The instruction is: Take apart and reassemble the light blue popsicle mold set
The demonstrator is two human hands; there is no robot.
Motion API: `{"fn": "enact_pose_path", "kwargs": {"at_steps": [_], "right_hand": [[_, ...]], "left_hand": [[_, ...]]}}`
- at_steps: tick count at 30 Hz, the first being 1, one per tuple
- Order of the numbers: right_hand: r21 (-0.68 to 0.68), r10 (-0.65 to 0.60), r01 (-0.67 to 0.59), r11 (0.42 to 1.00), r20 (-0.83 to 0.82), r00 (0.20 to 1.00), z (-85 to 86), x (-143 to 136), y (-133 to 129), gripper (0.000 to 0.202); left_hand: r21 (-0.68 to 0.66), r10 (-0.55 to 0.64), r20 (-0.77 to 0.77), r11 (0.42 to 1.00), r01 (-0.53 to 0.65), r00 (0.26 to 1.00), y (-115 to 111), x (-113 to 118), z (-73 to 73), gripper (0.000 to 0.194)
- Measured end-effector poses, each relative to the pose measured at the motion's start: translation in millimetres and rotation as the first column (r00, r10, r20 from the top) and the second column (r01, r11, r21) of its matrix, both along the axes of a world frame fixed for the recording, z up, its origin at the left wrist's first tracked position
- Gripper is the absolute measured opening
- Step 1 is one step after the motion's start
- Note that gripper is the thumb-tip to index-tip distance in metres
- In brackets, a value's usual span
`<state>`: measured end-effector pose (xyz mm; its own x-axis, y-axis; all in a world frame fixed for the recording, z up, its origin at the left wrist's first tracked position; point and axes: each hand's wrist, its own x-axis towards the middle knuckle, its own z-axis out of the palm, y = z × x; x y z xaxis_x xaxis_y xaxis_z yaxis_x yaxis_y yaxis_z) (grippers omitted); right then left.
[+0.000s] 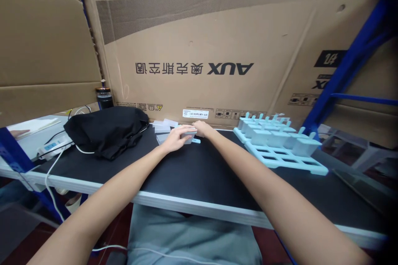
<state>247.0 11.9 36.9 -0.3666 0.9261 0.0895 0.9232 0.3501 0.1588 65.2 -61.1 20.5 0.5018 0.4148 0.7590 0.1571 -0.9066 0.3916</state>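
Note:
My left hand (176, 138) is closed around a pale blue, translucent popsicle mould (188, 131) at the back middle of the table. Close by on its right, my right hand (201, 128) is curled; its fingertips are hidden. A light blue popsicle stick (195, 140) pokes out to the right below the hands. Behind and left of my left hand lie several clear plastic pieces (166, 125), partly covered by it. To the right stands a light blue mould rack (273, 158). Several filled slots carry popsicle moulds (281, 138) with sticks pointing up; the front slots hold none.
A black cloth bundle (107, 130) lies at the left, in front of a dark jar (104, 97). White cables (51, 169) and a power strip (54, 147) are at the left edge. Cardboard (192, 41) walls the back. A blue metal post (345, 66) rises at right.

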Motion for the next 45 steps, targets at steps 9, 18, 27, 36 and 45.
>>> {"fn": "enact_pose_path", "kwargs": {"at_steps": [9,18,27,36,45], "right_hand": [[0.048,0.035,-0.028,0.998,-0.153,0.988,25.6,8.8,-4.4,0.013],[0.121,0.334,-0.382,0.916,-0.758,0.561,62.3,20.7,-64.3,0.032],[0.249,0.467,-0.416,0.874,-0.662,0.586,37.5,-3.9,-76.2,0.032],[0.259,0.379,-0.278,0.925,-0.564,0.734,-3.0,-15.8,-84.6,0.055],[0.214,0.300,-0.210,0.954,-0.628,0.718,-11.2,-18.7,-88.3,0.061]], "left_hand": [[-0.015,0.063,0.015,0.998,-0.062,0.998,2.2,3.5,-2.1,0.029],[-0.382,0.064,0.215,0.924,0.023,0.975,7.0,6.2,-10.8,0.038],[-0.522,0.110,0.287,0.851,0.059,0.952,6.3,4.7,-10.9,0.045],[-0.493,0.053,0.292,0.864,0.102,0.955,12.3,2.2,-15.5,0.042],[-0.401,-0.055,0.132,0.910,0.104,0.990,1.9,-2.0,-12.7,0.049]]}}
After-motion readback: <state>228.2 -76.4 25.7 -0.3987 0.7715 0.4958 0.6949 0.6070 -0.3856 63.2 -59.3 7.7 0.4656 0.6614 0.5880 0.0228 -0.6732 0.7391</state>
